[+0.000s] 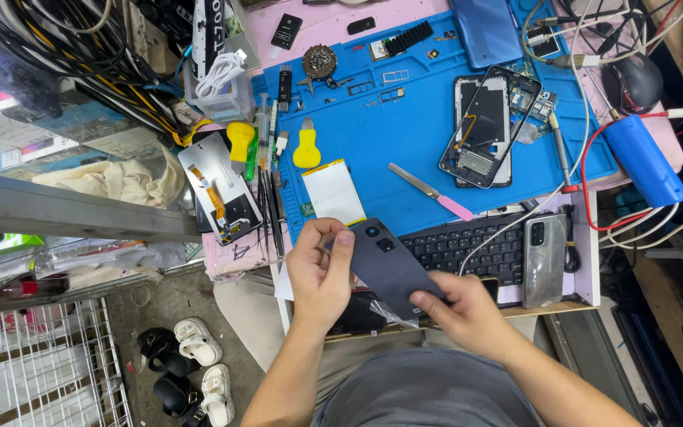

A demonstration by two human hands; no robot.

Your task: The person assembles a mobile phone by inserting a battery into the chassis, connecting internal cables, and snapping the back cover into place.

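My left hand [319, 273] pinches the top corner of a dark phone back cover [389, 265], held over the desk edge in front of the keyboard [476, 249]. It looks light, thin, slick and a little bendy, so I judge the edges are the safest hold. My right hand [460, 312] grips its lower end, hiding that corner and whatever clear film hangs beneath.

Lighting: bright, even, from overhead; colours saturated. Shadows: short and soft, close under the tools on the blue mat [405, 119]. Glare: pale sheen on the silver phone [545, 259] at 4 o'clock. Focus: sharp at centre. Distortion: wide-angle bending towards the edges, strongest on the wire rack [49, 372] at 8 o'clock.
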